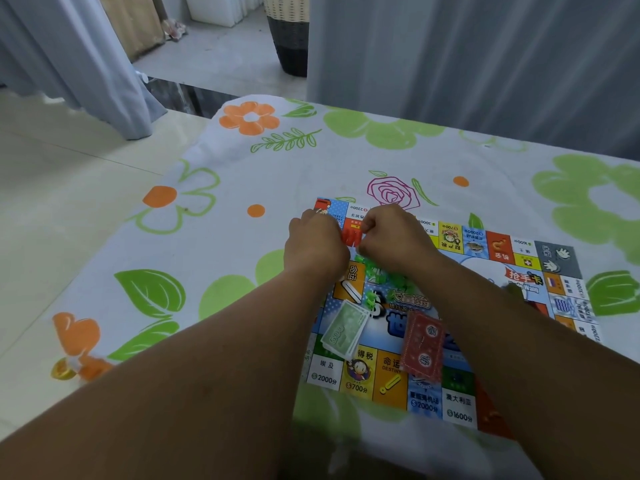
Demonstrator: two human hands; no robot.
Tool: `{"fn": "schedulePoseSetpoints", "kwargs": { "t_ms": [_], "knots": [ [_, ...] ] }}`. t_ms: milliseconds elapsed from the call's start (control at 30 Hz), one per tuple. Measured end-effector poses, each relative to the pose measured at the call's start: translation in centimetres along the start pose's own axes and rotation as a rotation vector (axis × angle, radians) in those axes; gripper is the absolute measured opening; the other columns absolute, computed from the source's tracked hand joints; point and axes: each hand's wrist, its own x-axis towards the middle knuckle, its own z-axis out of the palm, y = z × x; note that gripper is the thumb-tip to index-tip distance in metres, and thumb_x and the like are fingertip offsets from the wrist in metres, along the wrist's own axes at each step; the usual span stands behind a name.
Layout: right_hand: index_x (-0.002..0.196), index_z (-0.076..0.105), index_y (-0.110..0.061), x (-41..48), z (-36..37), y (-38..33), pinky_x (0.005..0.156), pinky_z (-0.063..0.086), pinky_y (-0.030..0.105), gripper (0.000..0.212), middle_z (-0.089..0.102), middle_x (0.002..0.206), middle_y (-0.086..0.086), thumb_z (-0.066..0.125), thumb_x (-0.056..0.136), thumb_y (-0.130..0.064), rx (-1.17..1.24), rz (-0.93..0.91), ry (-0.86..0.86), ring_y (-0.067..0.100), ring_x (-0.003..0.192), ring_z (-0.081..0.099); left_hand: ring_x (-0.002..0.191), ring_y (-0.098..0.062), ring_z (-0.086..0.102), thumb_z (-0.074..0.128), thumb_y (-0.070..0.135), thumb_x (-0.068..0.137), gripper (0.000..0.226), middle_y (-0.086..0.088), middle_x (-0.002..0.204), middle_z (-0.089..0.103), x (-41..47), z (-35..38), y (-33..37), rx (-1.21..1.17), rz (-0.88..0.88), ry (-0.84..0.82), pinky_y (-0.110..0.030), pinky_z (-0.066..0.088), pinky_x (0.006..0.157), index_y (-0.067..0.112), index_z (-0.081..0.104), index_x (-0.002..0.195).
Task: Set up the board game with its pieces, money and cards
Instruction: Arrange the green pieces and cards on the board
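Observation:
A colourful paper game board (491, 271) lies flat on the flowered tablecloth (242, 174). Over its far left part, my left hand (317, 244) and my right hand (391, 233) both pinch a strip of red plastic pieces (351, 236) stretched between them. Loose green plastic pieces (384, 278) lie on the board just below my hands. On the board's near half sit a stack of green 500 banknotes (344, 330) and a stack of red banknotes (423, 344). My forearms cover part of the board.
A gold and orange small object (74, 368) lies at the table's left edge. Grey curtains (485, 64) hang behind the table, and a woven basket (289, 32) stands on the floor beyond. The tiled floor drops off to the left.

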Motion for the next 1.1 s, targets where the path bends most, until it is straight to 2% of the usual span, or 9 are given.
{"fn": "schedulePoseSetpoints", "kwargs": {
  "t_ms": [267,400,500,600,700,767,867,967,1100],
  "knots": [
    [0.104,0.07,-0.012,0.2,-1.4,0.8,0.085,0.056,0.044,0.025,0.068,0.107,0.009,0.062,0.082,-0.005,0.058,-0.01,0.054,0.029,0.095,0.063,0.121,-0.028,0.046,0.066,0.012,0.088,0.032,-0.01,0.125,0.052,0.0,-0.2,0.0,-0.038,-0.022,-0.01,-0.038,0.047,0.093,0.012,0.068,0.12],
    [0.098,0.073,-0.012,0.0,-2.9,2.3,0.085,0.056,0.041,0.021,0.07,0.108,0.007,0.06,0.084,-0.003,0.097,-0.006,0.076,0.025,0.094,0.064,0.121,-0.029,0.044,0.064,0.01,0.087,0.03,-0.009,0.124,0.052,0.1,-0.1,0.0,-0.037,-0.027,-0.014,-0.035,0.043,0.088,0.013,0.067,0.117],
    [0.093,0.074,-0.014,-0.4,-3.5,3.1,0.089,0.055,0.041,0.023,0.071,0.104,0.005,0.057,0.087,0.0,0.117,0.003,0.044,0.024,0.097,0.064,0.122,-0.029,0.044,0.064,0.011,0.087,0.031,-0.009,0.125,0.052,0.0,-0.2,0.1,-0.041,-0.034,-0.016,-0.036,0.042,0.088,0.013,0.066,0.118],
    [0.092,0.074,-0.015,-0.6,-4.1,3.5,0.084,0.055,0.039,0.024,0.07,0.097,0.005,0.057,0.086,0.0,0.13,0.013,0.002,0.025,0.092,0.064,0.122,-0.029,0.045,0.064,0.011,0.088,0.034,-0.009,0.126,0.052,-0.2,-0.2,0.2,-0.048,-0.03,-0.017,-0.038,0.045,0.091,0.013,0.064,0.121],
    [0.091,0.075,-0.014,-0.7,-4.1,3.5,0.07,0.048,0.03,0.023,0.068,0.087,0.0,0.057,0.086,0.0,0.147,-0.003,-0.041,0.015,0.075,0.059,0.121,-0.029,0.046,0.064,0.01,0.087,0.034,-0.01,0.126,0.052,-0.3,-0.2,0.4,-0.05,-0.031,-0.01,-0.04,0.047,0.091,0.012,0.064,0.121],
    [0.093,0.075,-0.014,-0.8,-3.6,3.4,0.067,0.044,0.028,0.018,0.064,0.08,-0.005,0.061,0.087,-0.005,0.107,-0.038,-0.056,0.011,0.067,0.055,0.121,-0.03,0.046,0.063,0.009,0.087,0.034,-0.01,0.126,0.052,-0.3,-0.2,0.4,-0.048,-0.029,-0.008,-0.041,0.047,0.091,0.012,0.064,0.121],
    [0.095,0.073,-0.015,-0.8,-2.8,3.1,0.076,0.053,0.035,0.007,0.064,0.081,-0.003,0.069,0.091,-0.016,0.037,-0.073,-0.065,0.019,0.078,0.063,0.121,-0.03,0.047,0.063,0.009,0.087,0.033,-0.011,0.126,0.053,-0.3,-0.2,0.5,-0.041,-0.024,-0.011,-0.04,0.047,0.091,0.012,0.065,0.12],
    [0.095,0.073,-0.014,-0.8,-2.4,3.1,0.082,0.055,0.039,0.006,0.066,0.086,-0.001,0.069,0.092,-0.018,-0.003,-0.081,-0.053,0.023,0.086,0.065,0.12,-0.031,0.048,0.063,0.008,0.086,0.034,-0.012,0.126,0.054,-0.2,-0.3,0.5,-0.047,-0.025,-0.016,-0.042,0.049,0.092,0.011,0.065,0.119],
    [0.085,0.072,-0.012,-0.6,-2.4,3.4,0.075,0.053,0.035,0.007,0.065,0.078,-0.005,0.07,0.091,-0.015,-0.014,-0.084,-0.049,0.018,0.079,0.063,0.12,-0.031,0.049,0.063,0.01,0.086,0.034,-0.011,0.126,0.054,-0.2,-0.2,0.4,-0.053,-0.027,-0.022,-0.043,0.051,0.093,0.011,0.065,0.121]
  ]
}}
